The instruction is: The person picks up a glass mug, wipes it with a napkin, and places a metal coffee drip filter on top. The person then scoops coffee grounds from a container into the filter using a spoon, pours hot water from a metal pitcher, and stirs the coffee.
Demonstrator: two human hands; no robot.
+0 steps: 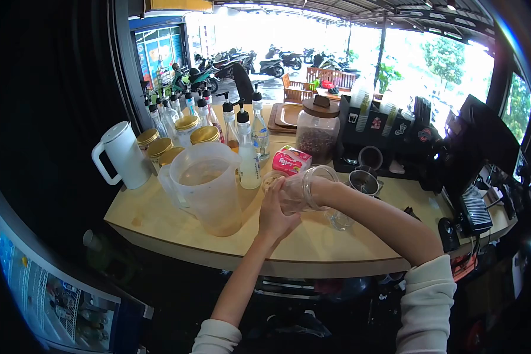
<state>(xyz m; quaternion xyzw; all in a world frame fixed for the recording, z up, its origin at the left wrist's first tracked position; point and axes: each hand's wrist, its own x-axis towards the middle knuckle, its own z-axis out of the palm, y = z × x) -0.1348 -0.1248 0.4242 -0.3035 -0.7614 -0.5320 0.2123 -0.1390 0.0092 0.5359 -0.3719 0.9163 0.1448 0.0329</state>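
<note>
A clear glass jar (320, 176) lies tilted on its side above the counter, its wide mouth turned to the right. My left hand (275, 213) is wrapped around the jar's lower end. Through that mouth my right hand (296, 192) reaches inside, and the glass blurs its fingers, so what they hold cannot be made out. A small round beige item (270, 179) sits just past my left fingertips. Behind the jar is a pink tissue pack (291, 159) marked "Jolly". Under my right forearm stands a clear glass (341, 220).
Left of my hands stands a large frosted pitcher (209, 200), with pump bottles (249, 168) and gold-lidded jars behind. A white jug (124, 156) is farther left. A wood-lidded jar (317, 137), metal cup (364, 182), black cup organizer (374, 133) and monitor (484, 135) stand rightward.
</note>
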